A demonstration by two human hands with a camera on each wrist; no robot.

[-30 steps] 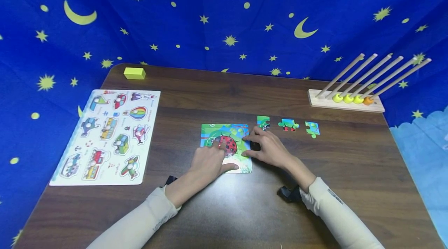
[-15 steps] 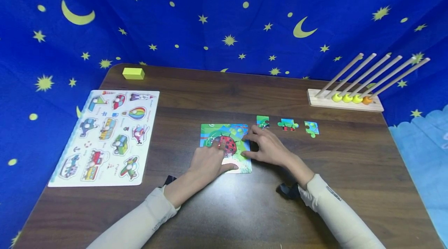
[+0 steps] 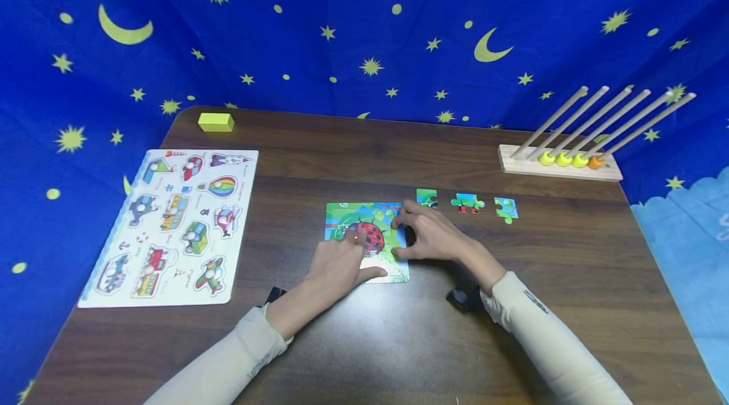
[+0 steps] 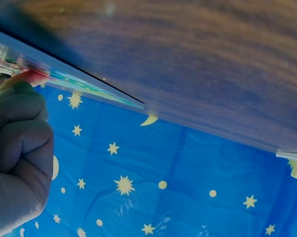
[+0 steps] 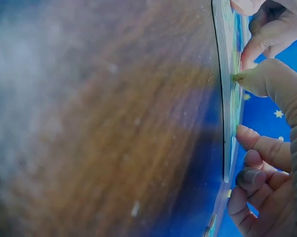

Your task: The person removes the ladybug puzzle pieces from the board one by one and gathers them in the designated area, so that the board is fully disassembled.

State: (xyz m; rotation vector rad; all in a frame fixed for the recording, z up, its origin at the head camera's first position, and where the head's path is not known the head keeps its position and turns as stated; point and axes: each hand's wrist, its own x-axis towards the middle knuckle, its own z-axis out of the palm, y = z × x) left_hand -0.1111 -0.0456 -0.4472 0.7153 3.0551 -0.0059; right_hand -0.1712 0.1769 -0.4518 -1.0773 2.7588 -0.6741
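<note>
Moved: your right hand (image 3: 435, 234) has edged slightly left and away from you; puzzle about unmoved.
Puzzle: flat, square, green-and-blue ladybird jigsaw (image 3: 376, 235), mid-table.
Left hand (image 3: 338, 266): outstretched fingertip on puzzle, gripping nothing.
Right grip: thumb and fingertip spread on puzzle's right side; can't tell if pinching.
Seating: best press evenly, left bracing.
Edges: three small green-and-blue jigsaw pieces (image 3: 468, 202) just beyond right knuckles; most room nearer you.
</note>
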